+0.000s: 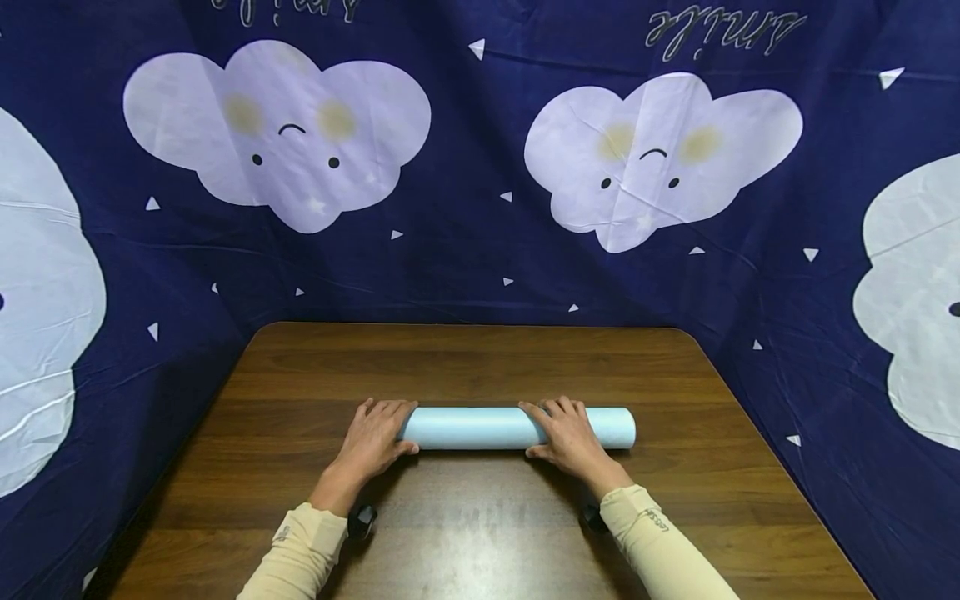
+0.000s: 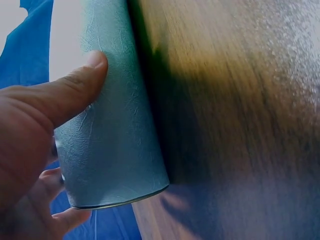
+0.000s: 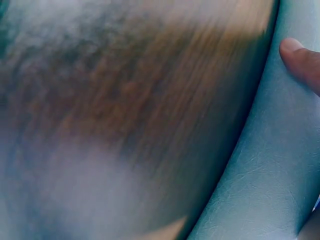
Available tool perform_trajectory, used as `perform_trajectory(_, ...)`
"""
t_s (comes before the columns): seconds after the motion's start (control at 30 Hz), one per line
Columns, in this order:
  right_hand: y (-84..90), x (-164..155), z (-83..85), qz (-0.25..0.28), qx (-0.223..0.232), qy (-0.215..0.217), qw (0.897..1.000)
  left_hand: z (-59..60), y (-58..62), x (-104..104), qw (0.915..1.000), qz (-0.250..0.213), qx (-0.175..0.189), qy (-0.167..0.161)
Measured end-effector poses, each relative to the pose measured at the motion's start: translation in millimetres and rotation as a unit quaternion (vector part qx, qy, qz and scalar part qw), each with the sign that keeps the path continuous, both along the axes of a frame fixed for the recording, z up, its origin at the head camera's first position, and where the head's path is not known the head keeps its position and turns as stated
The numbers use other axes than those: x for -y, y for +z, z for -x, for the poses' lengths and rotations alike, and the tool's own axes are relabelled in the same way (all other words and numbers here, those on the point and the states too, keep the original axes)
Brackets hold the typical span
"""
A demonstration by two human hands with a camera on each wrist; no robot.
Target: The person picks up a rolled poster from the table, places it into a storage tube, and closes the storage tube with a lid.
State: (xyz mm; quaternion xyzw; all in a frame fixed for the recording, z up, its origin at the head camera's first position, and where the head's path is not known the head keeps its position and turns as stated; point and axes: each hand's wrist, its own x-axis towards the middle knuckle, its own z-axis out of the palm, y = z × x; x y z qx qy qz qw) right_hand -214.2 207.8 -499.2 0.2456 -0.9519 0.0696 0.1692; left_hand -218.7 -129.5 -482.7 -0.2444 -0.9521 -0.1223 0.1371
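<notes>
A pale blue roll (image 1: 480,427) lies crosswise on the brown wooden table (image 1: 465,358). My left hand (image 1: 390,427) grips its left end, fingers over the top and thumb on the near side. My right hand (image 1: 546,429) holds it the same way, right of the middle, and the roll's right end sticks out past it. In the left wrist view my thumb (image 2: 75,90) presses the textured roll (image 2: 115,135) near its open end. The right wrist view shows a thumb tip (image 3: 300,60) on the roll (image 3: 260,165), lying on the table (image 3: 125,100).
A dark blue cloth with white clouds (image 1: 277,133) hangs close behind the table and along both sides. Bare tabletop lies in front of and behind the roll. Small black wrist devices (image 1: 362,518) sit under my cream sleeves.
</notes>
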Motion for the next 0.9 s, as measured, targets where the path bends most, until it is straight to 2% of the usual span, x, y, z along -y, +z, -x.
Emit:
perform_trajectory(0.23, 0.5, -1, -1.1, -0.005, -0.003, -0.003, 1.000, -1.2, 1.8, -2, 1.0000, 0.009, 0.003, 0.002)
perform_trajectory(0.47, 3.1, -5, -1.1, 0.011, -0.001, 0.001, 1.000, -2.4, 2.4, -3, 0.9999, 0.014, -0.002, 0.000)
perform_trajectory(0.7, 10.9, -7, -2.3, -0.001, -0.025, 0.005, 1.000, -3.5, 4.7, -7, 0.9998, 0.011, -0.003, 0.016)
perform_trajectory(0.9, 20.7, -8, -4.0, -0.022, -0.029, -0.023, 0.999, -4.2, 5.4, -12, 0.9993, 0.000, -0.011, 0.035)
